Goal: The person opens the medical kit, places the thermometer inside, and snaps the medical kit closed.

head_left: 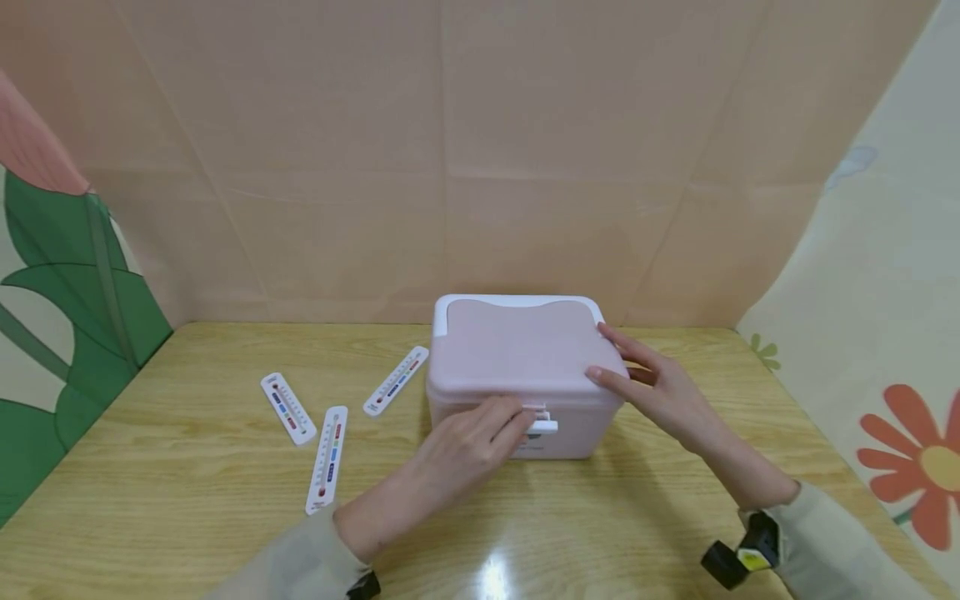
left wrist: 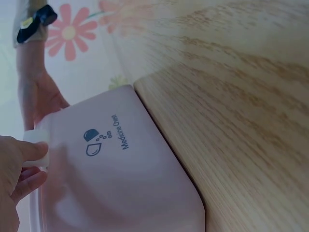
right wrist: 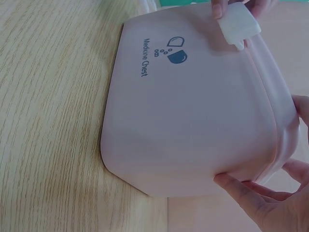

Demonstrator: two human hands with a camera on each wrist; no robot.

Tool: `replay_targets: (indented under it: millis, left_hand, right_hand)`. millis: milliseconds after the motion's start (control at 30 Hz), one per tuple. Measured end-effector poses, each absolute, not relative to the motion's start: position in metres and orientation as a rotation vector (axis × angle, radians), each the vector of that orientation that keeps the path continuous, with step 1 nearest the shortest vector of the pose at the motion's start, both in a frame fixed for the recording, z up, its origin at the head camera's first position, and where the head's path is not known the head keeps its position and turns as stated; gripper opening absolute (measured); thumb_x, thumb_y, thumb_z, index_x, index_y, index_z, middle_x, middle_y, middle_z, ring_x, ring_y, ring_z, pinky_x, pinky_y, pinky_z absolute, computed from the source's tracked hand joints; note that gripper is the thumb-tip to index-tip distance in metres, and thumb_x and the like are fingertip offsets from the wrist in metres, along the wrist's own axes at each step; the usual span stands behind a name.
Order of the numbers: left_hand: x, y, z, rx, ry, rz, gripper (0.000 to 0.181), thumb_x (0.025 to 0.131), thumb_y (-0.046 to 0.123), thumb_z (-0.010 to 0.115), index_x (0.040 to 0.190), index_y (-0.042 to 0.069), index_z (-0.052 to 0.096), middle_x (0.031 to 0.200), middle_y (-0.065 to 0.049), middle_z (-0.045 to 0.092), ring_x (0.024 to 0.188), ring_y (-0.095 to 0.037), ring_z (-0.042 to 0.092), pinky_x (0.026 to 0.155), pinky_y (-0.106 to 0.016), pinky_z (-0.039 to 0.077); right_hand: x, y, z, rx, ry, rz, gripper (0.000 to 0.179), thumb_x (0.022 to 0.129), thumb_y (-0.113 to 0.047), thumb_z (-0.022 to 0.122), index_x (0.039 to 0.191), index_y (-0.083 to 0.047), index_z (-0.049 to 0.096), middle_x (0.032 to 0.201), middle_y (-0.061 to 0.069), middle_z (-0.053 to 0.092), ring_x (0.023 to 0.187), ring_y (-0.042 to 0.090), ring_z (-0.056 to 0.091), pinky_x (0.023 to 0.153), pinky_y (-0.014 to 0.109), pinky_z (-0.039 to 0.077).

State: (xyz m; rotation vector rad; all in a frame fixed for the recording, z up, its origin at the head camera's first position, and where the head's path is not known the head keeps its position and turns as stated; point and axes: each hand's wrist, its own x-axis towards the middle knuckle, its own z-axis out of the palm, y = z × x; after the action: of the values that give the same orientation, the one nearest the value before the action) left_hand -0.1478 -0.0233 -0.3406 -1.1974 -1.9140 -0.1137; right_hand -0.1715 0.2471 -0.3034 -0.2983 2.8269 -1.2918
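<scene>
From head height, the table [head_left: 187, 467] is looked down on and forward, at some remove. From each wrist, the pink box [head_left: 517, 350] is viewed close up, with the frame turned sideways; its printed front [right wrist: 193, 116] and white latch [right wrist: 239, 23] are shared by both wrist views.

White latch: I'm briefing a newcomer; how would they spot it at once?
On the wood-grain table sits a pink box printed Medicine Chest. At its front, just under the lid, the left hand pinches the latch, a small tab. Its plain white sets it apart from the pink around it and the dark printed capsule.
</scene>
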Motion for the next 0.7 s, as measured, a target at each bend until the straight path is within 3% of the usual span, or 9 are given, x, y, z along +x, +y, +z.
replay_targets:
  millis: [300,533,700]
  left_hand:
    - [-0.1431,-0.0283,-0.3412,-1.238,-1.922,-0.046,0.021,0.089,0.006,0.055,0.107,0.005,0.065,0.101,0.0,0.062,0.091,-0.01,0.059,0.074,-0.012,0.05]
    - [-0.1433,-0.0278,-0.3444,-1.238,-1.837,-0.027,0.019,0.092,0.008,0.047,0.098,0.008,0.065,0.09,0.002,0.06,0.078,-0.007,0.055,0.058,-0.009,0.042]
    - [-0.1435,-0.0273,-0.3468,-1.251,-1.818,-0.014,0.019,0.094,0.012,0.046,0.095,0.009,0.065,0.089,0.002,0.059,0.076,-0.008,0.054,0.058,-0.01,0.042]
  right_hand:
    - [-0.1727,0.2448,-0.3034,-0.301,2.829,-1.309,0.067,0.093,-0.039,0.061,0.151,-0.028,0.03,0.154,0.021,0.029,0.126,0.046,0.047,0.093,0.053,0.05]
    - [-0.1734,0.2454,-0.3043,-0.317,2.83,-1.312,0.067,0.093,-0.037,0.061,0.151,-0.027,0.029,0.154,0.02,0.029,0.126,0.045,0.047,0.093,0.052,0.05]
    - [-0.1727,0.2455,-0.3045,-0.304,2.828,-1.321,0.067,0.093,-0.036,0.062,0.151,-0.027,0.03,0.154,0.02,0.03,0.126,0.046,0.047,0.092,0.052,0.051]
